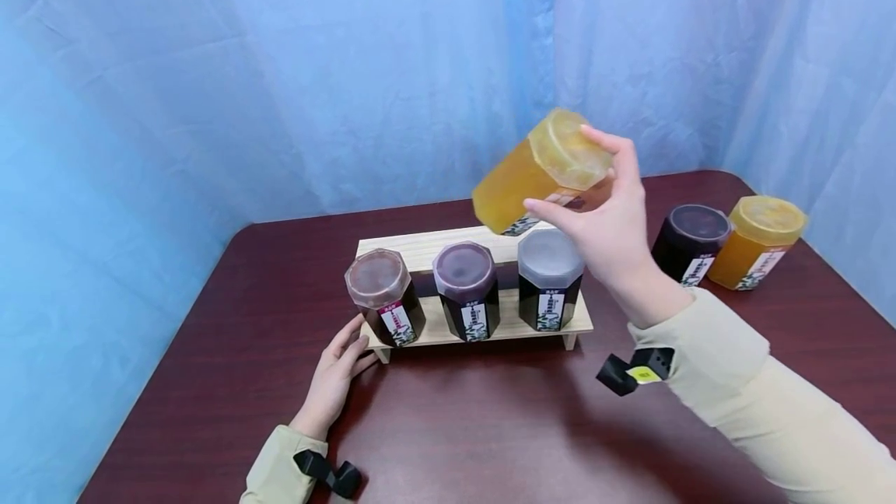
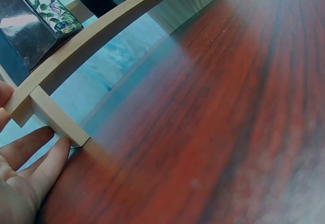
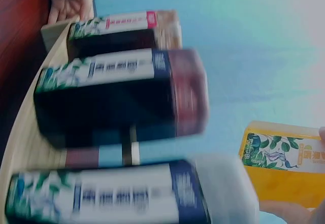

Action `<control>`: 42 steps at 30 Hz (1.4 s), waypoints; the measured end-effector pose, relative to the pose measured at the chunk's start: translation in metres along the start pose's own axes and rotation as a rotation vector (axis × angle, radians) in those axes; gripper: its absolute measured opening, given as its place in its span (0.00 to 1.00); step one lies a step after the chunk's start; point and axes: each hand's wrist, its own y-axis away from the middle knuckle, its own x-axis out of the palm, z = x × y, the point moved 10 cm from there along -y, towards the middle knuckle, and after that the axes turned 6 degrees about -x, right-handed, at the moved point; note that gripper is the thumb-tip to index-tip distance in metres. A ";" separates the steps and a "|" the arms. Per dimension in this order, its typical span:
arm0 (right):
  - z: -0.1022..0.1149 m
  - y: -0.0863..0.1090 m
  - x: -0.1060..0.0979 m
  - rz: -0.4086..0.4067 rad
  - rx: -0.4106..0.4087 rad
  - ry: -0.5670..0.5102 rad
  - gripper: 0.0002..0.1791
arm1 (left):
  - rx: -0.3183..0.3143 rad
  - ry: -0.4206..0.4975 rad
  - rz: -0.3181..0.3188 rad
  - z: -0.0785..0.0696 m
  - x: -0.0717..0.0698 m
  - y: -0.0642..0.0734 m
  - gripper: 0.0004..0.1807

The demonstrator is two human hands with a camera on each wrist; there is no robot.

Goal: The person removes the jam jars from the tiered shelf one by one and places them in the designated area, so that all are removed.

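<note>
My right hand [image 1: 609,224] holds up a yellow jar [image 1: 514,181] with an eight-sided lid, tilted, above the back of a low wooden rack [image 1: 507,317]. Thumb and fingers grip it near the lid; the right wrist view shows its label and orange-yellow body [image 3: 279,183]. Three dark labelled jars stand in a row on the rack's front step: one with a brownish lid [image 1: 379,278], one with a purple lid [image 1: 465,267], one with a pale grey lid [image 1: 550,255]. My left hand [image 1: 334,379] touches the rack's left end, extended fingertips against its leg [image 2: 60,117] and shelf corner.
On the table's right side stand another dark jar [image 1: 689,243] and a second yellow jar [image 1: 759,243], close together. The rack's upper step [image 1: 420,249] lies behind the front row. A blue curtain [image 1: 392,76] hangs behind the dark red table [image 1: 462,426].
</note>
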 end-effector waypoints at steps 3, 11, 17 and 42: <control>0.000 -0.001 -0.016 -0.024 -0.013 0.009 0.44 | -0.003 0.000 -0.002 0.000 0.000 0.000 0.28; -0.004 -0.002 -0.054 -0.053 -0.021 0.062 0.43 | -0.002 -0.002 -0.011 0.002 0.000 -0.002 0.28; -0.011 0.000 -0.077 -0.039 0.006 0.273 0.44 | 0.004 -0.001 -0.009 0.003 0.000 -0.002 0.28; -0.077 0.035 -0.125 0.078 0.096 0.589 0.46 | 0.025 -0.017 -0.017 0.001 -0.001 0.001 0.29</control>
